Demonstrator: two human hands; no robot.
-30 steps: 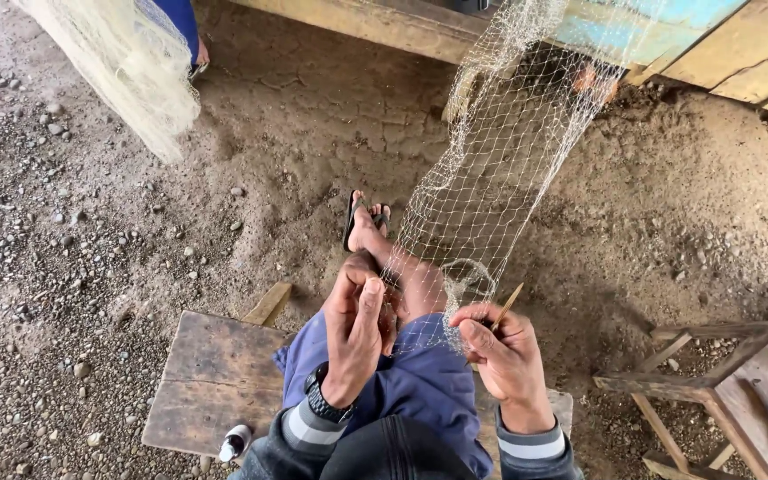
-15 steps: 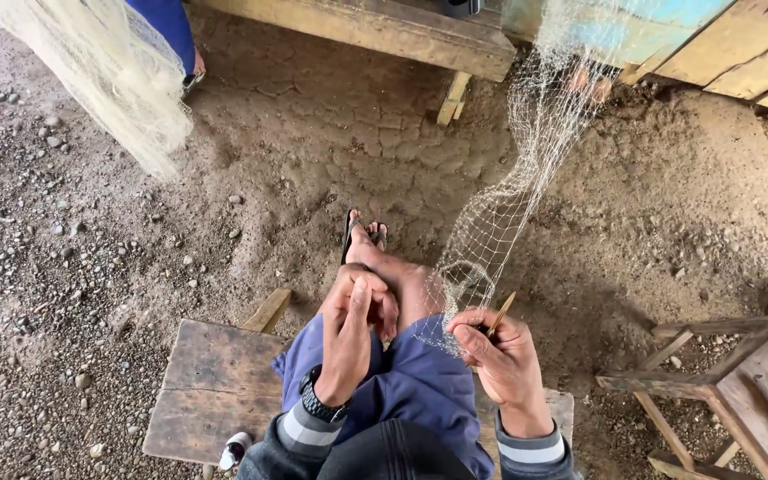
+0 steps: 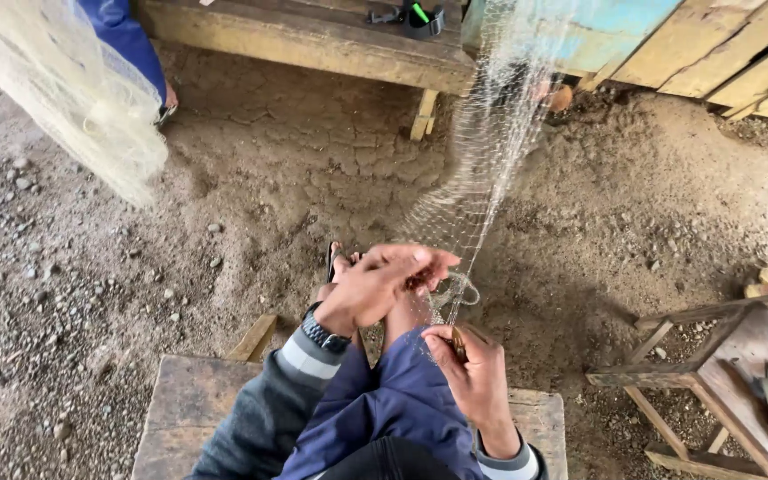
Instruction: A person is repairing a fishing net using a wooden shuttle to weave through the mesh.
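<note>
Gripping fine, pale mesh net (image 3: 482, 169) (knotted, translucent), both hands (image 3: 375, 284) pinch its strands.

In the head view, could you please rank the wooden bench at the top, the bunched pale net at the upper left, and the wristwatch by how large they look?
1. Wooden bench, largest, though cut off by the frame.
2. Bunched pale net, close behind the bench; it hangs nearer the camera, so this ranking is unsure.
3. Wristwatch on the left hand, clearly smallest.

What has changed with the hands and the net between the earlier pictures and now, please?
The left hand has moved forward and rightward, from upright at the knee to reaching across onto the net's lower edge. The net looks drawn narrower. The right hand stays by the knee, still pinching the small tool. The person remains seated on the wooden bench.
</note>
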